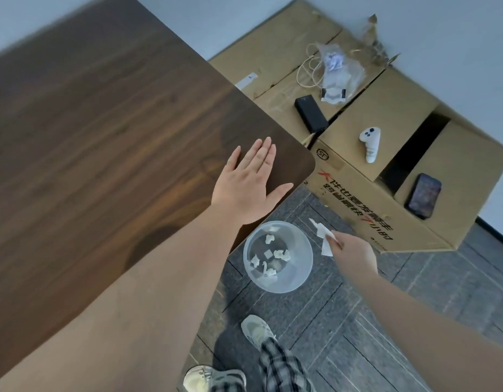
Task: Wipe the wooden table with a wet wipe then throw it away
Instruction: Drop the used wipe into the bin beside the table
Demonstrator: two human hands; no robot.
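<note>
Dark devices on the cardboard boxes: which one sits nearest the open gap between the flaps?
The phone, lying on the flap at the right beside the dark opening. The black power bank lies farther left, near the plastic bag.

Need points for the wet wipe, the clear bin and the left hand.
wet wipe (326,241): head view, on the white sheet just above the pinching fingers.
clear bin (304,268): head view, on its right wall.
left hand (244,185): head view, on the back of the hand.

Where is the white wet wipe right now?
In the head view, the crumpled white wet wipe is pinched in the right hand, held above the floor just right of the clear plastic bin and in front of the cardboard box.
</note>
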